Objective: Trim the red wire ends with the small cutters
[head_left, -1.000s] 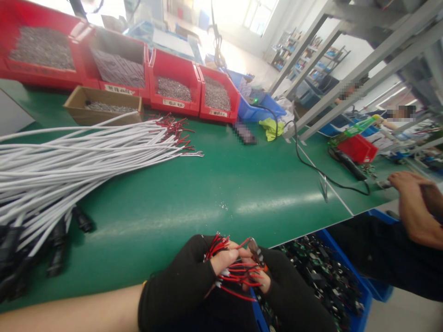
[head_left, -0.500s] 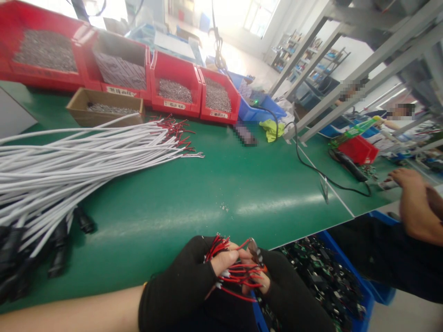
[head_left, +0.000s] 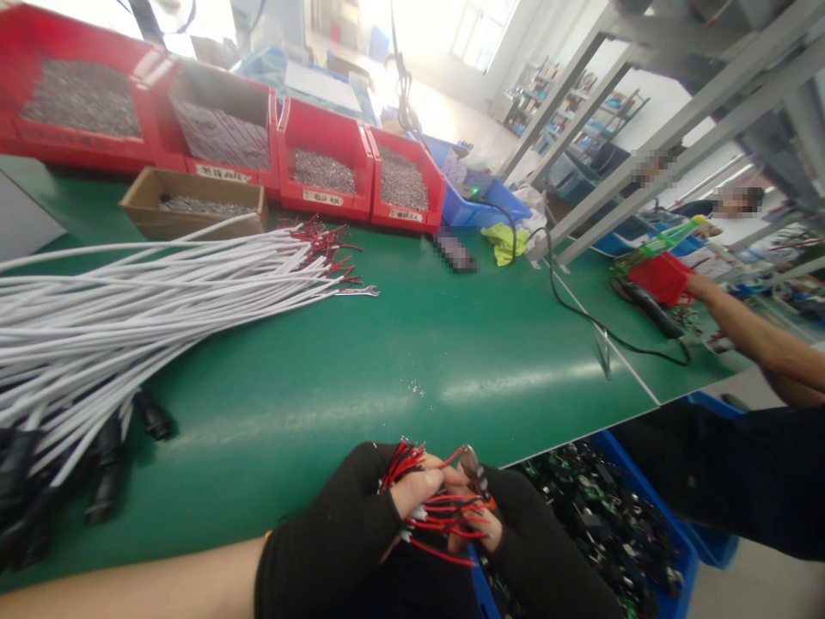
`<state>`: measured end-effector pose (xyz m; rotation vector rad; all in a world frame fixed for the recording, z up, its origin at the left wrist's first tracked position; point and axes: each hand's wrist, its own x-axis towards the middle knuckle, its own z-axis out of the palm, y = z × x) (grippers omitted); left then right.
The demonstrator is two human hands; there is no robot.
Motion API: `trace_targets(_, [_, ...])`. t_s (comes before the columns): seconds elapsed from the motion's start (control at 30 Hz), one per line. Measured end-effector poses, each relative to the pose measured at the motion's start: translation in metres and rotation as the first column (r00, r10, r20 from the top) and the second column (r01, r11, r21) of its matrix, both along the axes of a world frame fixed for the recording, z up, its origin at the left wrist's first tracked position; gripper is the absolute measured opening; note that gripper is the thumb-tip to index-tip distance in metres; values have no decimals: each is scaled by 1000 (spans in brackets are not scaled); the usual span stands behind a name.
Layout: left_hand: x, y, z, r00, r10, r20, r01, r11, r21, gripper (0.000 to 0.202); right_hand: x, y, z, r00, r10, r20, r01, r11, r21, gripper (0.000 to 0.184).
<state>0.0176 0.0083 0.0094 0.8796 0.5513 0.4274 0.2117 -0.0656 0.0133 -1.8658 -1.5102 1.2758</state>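
My left hand (head_left: pixel 370 507), in a black fingerless glove, is closed around a bundle of thin red and black wires (head_left: pixel 448 513) with white sleeve ends. My right hand (head_left: pixel 512 520), gloved the same way, grips a small pair of pliers (head_left: pixel 473 467); a bit of orange handle shows below its metal jaws. One red wire runs from my left fingertips up to those jaws. Both hands are close together at the table's front edge. Farther left lie many white cables (head_left: pixel 161 297) with bare red wire ends and black connectors (head_left: pixel 106 468).
Red bins (head_left: pixel 328 202) of small metal parts line the back, behind a cardboard box (head_left: pixel 193 225). A wrench (head_left: pixel 357 291) and tweezers (head_left: pixel 604 354) lie on the green table (head_left: pixel 361 370). Below right, a blue crate (head_left: pixel 687 572) holds circuit parts. A co-worker's arm (head_left: pixel 751 331) is at right.
The co-worker's arm has reached forward to the red bin at right. My hands, the wires and the pliers hold nearly the same position.
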Motion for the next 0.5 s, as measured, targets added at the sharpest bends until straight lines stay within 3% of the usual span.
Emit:
trace_targets(0.2, [0,-2,0,999,22,36,-21,999,-43,44,-1,-4,-1,999,-21,26,20,1000,24,42])
trace_targets(0.5, [-2,0,-1,999,44,-29,-43,998,46,45,2,-6,-3,995,-23,96,16,997,77,49])
